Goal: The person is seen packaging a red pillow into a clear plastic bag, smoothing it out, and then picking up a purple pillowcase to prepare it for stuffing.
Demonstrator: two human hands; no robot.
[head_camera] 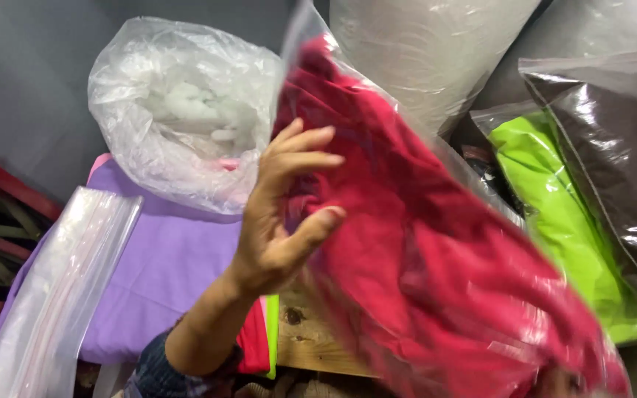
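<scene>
A: At the centre of the view, what did the person have in hand?

B: A red garment sealed in a clear plastic bag [436, 250], tilted from twelve o'clock down toward five o'clock. The left hand [282, 214] pressed against its left edge, fingers [311, 140] spread wide and the thumb laid against the film, more a flat steadying touch than a closed pinch.

A: And the right hand?

B: It could not be told; only a blur showed at the bag's lower corner near five o'clock, so its hold was unclear.

A: How would that bag handle?

B: It looked light, soft and floppy, with slick film that would likely slip. A pinch on an edge or corner, gathering cloth with the plastic, seemed the surest hold.

A: What lay around it?

B: At eleven o'clock a crumpled clear bag of white stuffing [186, 110] sat on a purple cloth [164, 273]. At eight o'clock lay a stack of empty clear bags [60, 287]. At three o'clock stood a bagged lime-green garment [569, 228] and, beside it, a bagged dark brown one [621, 147]. A large grey sack [429, 51] stood at one o'clock. The wooden counter [311, 339] showed at six o'clock, crowded on both sides.
</scene>
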